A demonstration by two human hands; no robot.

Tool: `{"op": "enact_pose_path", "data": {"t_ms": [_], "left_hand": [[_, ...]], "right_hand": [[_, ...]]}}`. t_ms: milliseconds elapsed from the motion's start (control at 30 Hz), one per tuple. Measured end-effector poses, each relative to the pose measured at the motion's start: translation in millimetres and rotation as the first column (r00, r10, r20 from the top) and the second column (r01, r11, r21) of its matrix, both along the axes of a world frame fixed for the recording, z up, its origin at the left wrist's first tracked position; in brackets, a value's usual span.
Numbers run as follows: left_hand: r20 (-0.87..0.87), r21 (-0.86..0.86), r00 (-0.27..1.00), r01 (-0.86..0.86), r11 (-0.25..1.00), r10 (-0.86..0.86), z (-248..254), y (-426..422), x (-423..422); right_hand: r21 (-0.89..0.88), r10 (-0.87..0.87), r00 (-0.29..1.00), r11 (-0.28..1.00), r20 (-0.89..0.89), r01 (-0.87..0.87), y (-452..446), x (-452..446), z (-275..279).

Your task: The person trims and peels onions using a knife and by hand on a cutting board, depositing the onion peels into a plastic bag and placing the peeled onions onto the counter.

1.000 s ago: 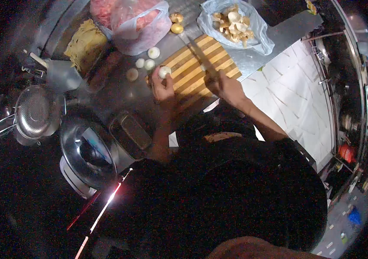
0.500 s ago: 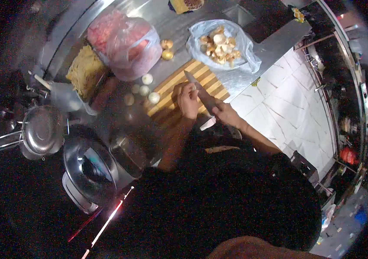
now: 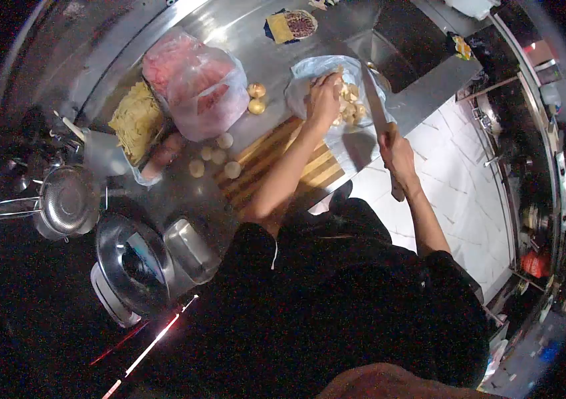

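Note:
My left hand (image 3: 325,100) reaches over the left part of a pale plastic bag (image 3: 301,70) of brown and white peelings (image 3: 350,106); its fingertips are too small to make out clearly. My right hand (image 3: 397,158) grips the handle of a large knife (image 3: 376,103), whose blade points up along the right side of the bag. A striped wooden cutting board (image 3: 323,170) lies below the bag, partly under my left forearm. Several peeled white onions (image 3: 232,169) sit left of the board, in shadow. Two unpeeled yellow onions (image 3: 256,106) rest above them.
A bag of pink meat (image 3: 206,93) and a tray of yellow shreds (image 3: 138,120) stand at the upper left. Strainers (image 3: 69,199), a dark steel bowl (image 3: 113,249) and a metal container (image 3: 190,249) are at the lower left. The counter edge runs right of the board.
My left hand has moved from the board up to the bag of peelings. My right hand has lifted the knife off the board, up and to the right.

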State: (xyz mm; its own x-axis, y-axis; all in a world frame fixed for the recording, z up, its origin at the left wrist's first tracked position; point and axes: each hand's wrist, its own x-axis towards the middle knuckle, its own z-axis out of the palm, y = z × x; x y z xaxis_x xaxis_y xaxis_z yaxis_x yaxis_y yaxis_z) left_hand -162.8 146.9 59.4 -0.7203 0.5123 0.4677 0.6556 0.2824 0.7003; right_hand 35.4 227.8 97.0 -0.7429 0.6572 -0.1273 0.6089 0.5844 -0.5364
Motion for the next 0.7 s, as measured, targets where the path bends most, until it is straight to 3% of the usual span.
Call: {"op": "enact_pose_path", "data": {"t_ms": [33, 133, 200, 300, 333, 400, 433, 500, 567, 600, 633, 700], "left_hand": [[0.030, 0.022, 0.999, -0.012, 1.000, 0.012, 2, -6, 0], [0.158, 0.043, 0.982, -0.111, 0.993, 0.103, -2, -28, 1], [0.280, 0.047, 0.951, -0.148, 0.988, 0.129, -13, -39, -2], [0.071, 0.083, 0.978, -0.204, 0.976, 0.198, -31, -46, -17], [-0.167, -0.158, 0.946, -0.303, 0.940, 0.277, -27, -52, -29], [-0.624, -0.486, 0.757, -0.571, 0.662, 0.194, -11, -64, -54], [-0.596, -0.658, 0.802, -0.520, 0.545, 0.046, -5, -67, -66], [-0.448, -0.888, 0.866, -0.404, 0.219, -0.220, 6, -68, -85], [-0.299, -0.952, 0.935, -0.276, 0.135, -0.191, 0, -67, -93], [-0.222, -0.974, 0.960, -0.208, 0.094, -0.171, -6, -67, -99], [-0.269, -0.959, 0.952, -0.249, 0.139, -0.148, -17, -69, -106], [-0.359, -0.916, 0.929, -0.332, 0.226, -0.092, -47, -75, -122]], "right_hand": [[-0.030, -0.041, 0.999, 0.999, -0.029, 0.040, 6, 2, -4], [0.213, 0.034, 0.982, 0.977, -0.188, 0.007, 25, 7, -33], [0.283, 0.063, 0.968, 0.959, -0.243, 0.009, 41, 8, -67], [0.317, 0.036, 0.976, 0.948, -0.215, 0.035, 51, 0, -104], [0.316, 0.010, 0.983, 0.948, -0.184, 0.049, 51, -4, -107], [0.337, 0.042, 0.980, 0.941, -0.195, 0.027, 52, -5, -110], [0.348, 0.058, 0.979, 0.937, -0.196, 0.014, 53, -6, -109], [0.125, 0.034, 0.971, 0.992, -0.237, -0.004, 65, -13, -99], [-0.189, -0.083, 0.948, 0.982, -0.306, 0.025, 70, -13, -74], [-0.381, -0.190, 0.923, 0.923, -0.334, 0.052, 61, -23, -20], [-0.560, -0.300, 0.892, 0.826, -0.339, 0.065, 55, -28, 22], [-0.564, -0.350, 0.814, 0.825, -0.463, 0.034, 54, -29, 61]]}}
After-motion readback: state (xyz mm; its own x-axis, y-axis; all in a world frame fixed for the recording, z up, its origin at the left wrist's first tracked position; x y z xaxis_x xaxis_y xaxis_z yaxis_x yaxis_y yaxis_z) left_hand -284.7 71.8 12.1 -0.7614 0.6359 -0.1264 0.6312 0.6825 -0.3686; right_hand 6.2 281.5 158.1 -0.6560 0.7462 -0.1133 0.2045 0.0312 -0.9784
